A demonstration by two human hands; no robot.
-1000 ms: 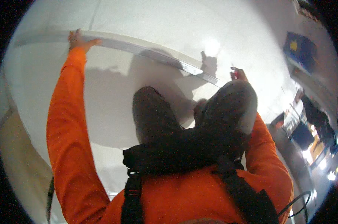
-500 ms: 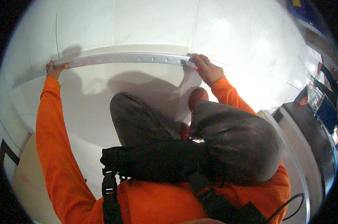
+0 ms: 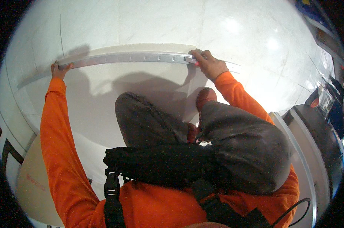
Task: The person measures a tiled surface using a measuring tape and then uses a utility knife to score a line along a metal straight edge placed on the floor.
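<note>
A long galvanized metal channel [image 3: 122, 57] with a row of small dents lies across a pale board [image 3: 98, 121] on the floor in front of me. My left hand [image 3: 60, 70] grips the channel toward its left part, thumb on the near side and fingers beyond. Over at the right, my right hand [image 3: 211, 65] is closed around a small red and silver tool [image 3: 190, 60] that looks like a utility knife. Its silver tip rests at or just above the channel; contact is hard to tell. The palm hides most of the tool.
My bent knees [image 3: 141, 117] and a reddish shoe [image 3: 206, 95] are close behind the channel. Pale floor tiles [image 3: 156, 22] spread beyond. Stacked boards [image 3: 293, 140] and a dark box [image 3: 312, 121] stand at the right. A brown board [image 3: 31, 178] lies at lower left.
My right hand has shifted slightly left and away from me along the channel, carrying the tool. My left hand keeps its grip. The whole view has drifted a little.
</note>
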